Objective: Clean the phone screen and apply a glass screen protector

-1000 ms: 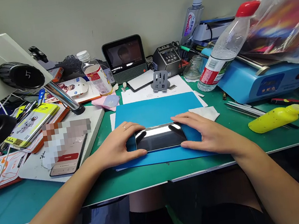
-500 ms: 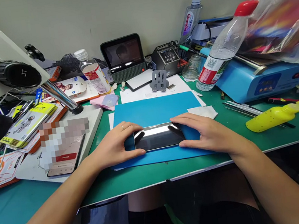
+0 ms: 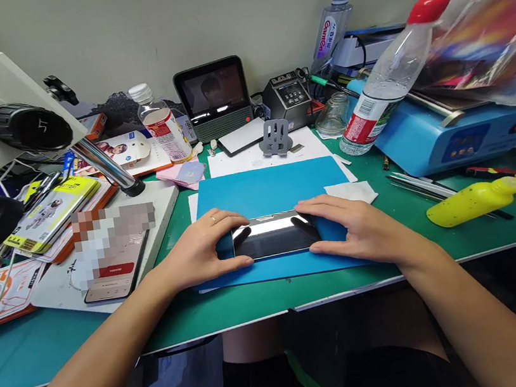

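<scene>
A dark, glossy smartphone (image 3: 276,237) is held lengthwise over the blue mat (image 3: 271,185), its screen reflecting a bright band of light. My left hand (image 3: 211,241) grips its left end, with the thumb along the near edge and fingers at the far edge; a ring shows on one finger. My right hand (image 3: 346,226) grips the right end in the same way. The phone's underside is hidden. Just past my right hand lies a white wipe (image 3: 356,192).
A second phone (image 3: 118,271) and boxes (image 3: 52,213) lie left, beneath a microscope stand (image 3: 126,177). A grey phone holder (image 3: 275,138) and a smart display (image 3: 212,91) stand behind. Rightward are a red-capped bottle (image 3: 372,116), tweezers (image 3: 418,187), a yellow bottle (image 3: 473,203) and a blue machine (image 3: 465,135).
The whole view has shifted very slightly. Both hands keep the same grip on the smartphone, which stays in place over the mat.
</scene>
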